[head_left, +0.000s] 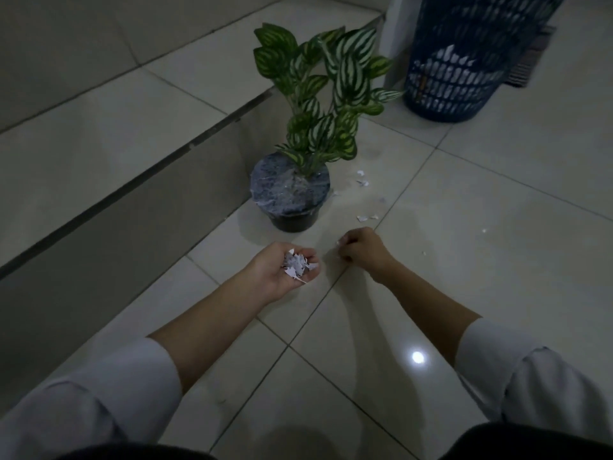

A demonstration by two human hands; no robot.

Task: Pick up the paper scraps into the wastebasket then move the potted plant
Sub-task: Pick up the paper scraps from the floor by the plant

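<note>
My left hand (280, 270) is palm up, fingers curled round a heap of white paper scraps (297, 264). My right hand (360, 245) is low over the tile floor, fingers curled, pinching a small white scrap (339, 243) at its fingertips. Several loose scraps (363, 218) lie on the floor to the right of the potted plant (292, 190), which has striped green leaves and a dark pot covered in plastic film. The dark blue mesh wastebasket (461, 61) stands at the far right, with white paper showing inside.
A tiled step (132, 134) rises along the left, right behind the plant. A white post (394, 38) stands between plant and wastebasket. A dark ribbed mat (530, 61) lies behind the basket. A light glare (418, 357) reflects on the floor near my right forearm.
</note>
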